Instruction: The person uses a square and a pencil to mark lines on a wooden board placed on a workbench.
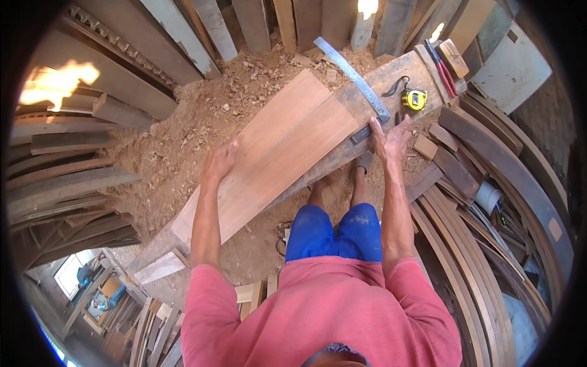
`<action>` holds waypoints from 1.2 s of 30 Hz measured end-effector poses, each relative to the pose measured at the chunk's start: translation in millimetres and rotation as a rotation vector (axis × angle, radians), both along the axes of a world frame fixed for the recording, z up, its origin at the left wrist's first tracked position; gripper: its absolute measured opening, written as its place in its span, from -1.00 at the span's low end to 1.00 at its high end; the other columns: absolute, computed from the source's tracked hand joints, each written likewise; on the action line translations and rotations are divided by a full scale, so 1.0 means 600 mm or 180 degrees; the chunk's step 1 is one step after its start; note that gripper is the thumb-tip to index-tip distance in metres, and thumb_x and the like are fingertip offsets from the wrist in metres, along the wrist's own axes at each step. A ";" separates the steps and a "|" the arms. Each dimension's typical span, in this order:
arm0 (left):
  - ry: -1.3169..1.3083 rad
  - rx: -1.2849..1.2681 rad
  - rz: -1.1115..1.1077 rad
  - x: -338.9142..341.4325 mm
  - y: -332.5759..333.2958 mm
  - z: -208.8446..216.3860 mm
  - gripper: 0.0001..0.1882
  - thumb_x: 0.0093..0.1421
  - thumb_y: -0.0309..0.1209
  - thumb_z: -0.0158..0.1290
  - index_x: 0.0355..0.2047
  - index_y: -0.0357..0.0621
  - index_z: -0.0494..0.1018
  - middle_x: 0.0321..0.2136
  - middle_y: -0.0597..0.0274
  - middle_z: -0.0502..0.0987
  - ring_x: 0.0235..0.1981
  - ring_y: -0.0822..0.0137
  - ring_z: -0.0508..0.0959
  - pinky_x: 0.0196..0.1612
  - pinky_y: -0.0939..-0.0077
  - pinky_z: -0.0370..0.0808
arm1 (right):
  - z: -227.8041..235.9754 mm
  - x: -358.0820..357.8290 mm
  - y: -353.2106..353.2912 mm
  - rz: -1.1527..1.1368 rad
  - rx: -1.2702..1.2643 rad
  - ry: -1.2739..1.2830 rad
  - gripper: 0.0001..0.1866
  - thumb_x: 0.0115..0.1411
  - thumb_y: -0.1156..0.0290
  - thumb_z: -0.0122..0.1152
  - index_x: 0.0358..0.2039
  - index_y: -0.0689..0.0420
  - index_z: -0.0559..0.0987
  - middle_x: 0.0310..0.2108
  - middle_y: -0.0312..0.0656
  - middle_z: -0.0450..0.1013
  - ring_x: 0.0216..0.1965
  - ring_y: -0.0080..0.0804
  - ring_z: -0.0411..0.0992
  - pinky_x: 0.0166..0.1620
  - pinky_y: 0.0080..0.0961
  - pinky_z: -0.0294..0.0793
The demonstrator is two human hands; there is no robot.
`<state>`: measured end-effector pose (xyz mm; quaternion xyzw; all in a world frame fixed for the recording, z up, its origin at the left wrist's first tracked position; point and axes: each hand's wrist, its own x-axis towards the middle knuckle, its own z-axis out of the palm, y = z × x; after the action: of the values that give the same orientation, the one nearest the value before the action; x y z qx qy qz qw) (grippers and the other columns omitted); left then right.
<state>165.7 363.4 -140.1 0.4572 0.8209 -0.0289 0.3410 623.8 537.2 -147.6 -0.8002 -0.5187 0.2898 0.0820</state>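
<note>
A wide, pale reddish wooden board (pixel 278 144) lies slanted across a workbench plank (pixel 406 70), with a lengthwise line down its face. My left hand (pixel 220 162) is closed on the board's far-left edge, its thumb toward the top face; some of its fingers are hidden. At the board's right end rests a metal square with a long steel blade (pixel 351 73) and a short dark stock (pixel 362 134). Beside that stock is my right hand (pixel 392 139), its fingers apart and one fingertip at or touching the square.
On the bench's right end lie a yellow tape measure (pixel 414 99) with a black strap, red-handled pliers-like tools (pixel 445 76) and a wooden block (pixel 453 59). Shavings (pixel 165 144) cover the ground. Stacked planks (pixel 67 183) stand left; curved timber (pixel 465 263) lies right.
</note>
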 end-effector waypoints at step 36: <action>-0.1969 0.1956 0.1298 0.203 0.065 0.169 -0.72 0.37 -0.31 0.25 0.04 -0.11 0.62 -0.42 0.27 0.65 -0.31 0.48 0.63 -0.21 0.42 0.57 | 0.295 -0.145 -0.104 0.1901 0.1056 0.2644 -0.73 0.46 0.64 0.07 0.11 0.28 0.59 -0.17 -0.01 0.53 -0.22 -0.23 0.55 -0.14 -0.37 0.55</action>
<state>287.7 402.5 -38.4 0.3536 0.7244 0.4200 0.4170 537.0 475.0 29.4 -0.4121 -0.6865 0.5068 0.3197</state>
